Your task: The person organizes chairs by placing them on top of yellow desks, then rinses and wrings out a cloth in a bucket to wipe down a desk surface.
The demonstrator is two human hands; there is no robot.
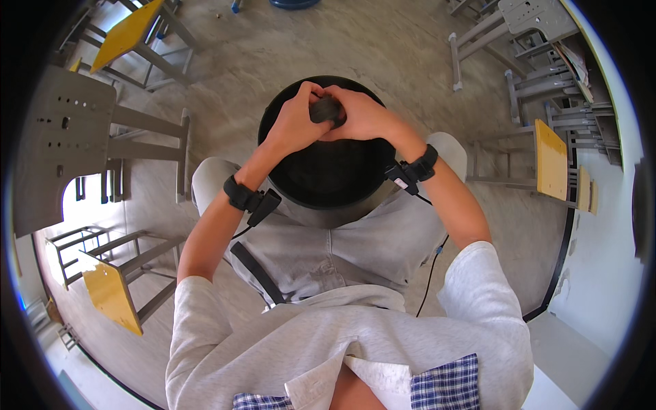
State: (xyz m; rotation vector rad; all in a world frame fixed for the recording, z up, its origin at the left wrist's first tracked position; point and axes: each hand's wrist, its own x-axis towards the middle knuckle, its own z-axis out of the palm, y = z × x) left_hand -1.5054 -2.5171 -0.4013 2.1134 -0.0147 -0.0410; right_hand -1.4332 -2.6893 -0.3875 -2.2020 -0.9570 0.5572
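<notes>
A dark grey, rounded lump (325, 109), possibly clay, is cupped between my two hands above the far half of a black round tub (328, 197). My left hand (294, 123) curves around its left side, thumb at the near edge. From the right, my right hand (366, 115) wraps the lump, and the fingertips of both hands meet at its far side. The tub sits on the floor between my bent knees. Its inside is too dark to tell what lies at the bottom.
Grey desks stand at the left (77, 128) and upper right (538, 18). Yellow-topped stools (551, 159) are at both sides, one lower left (110, 289) tipped over. A blue round object (294, 2) is at the far edge. Cables run from black wristbands (424, 163).
</notes>
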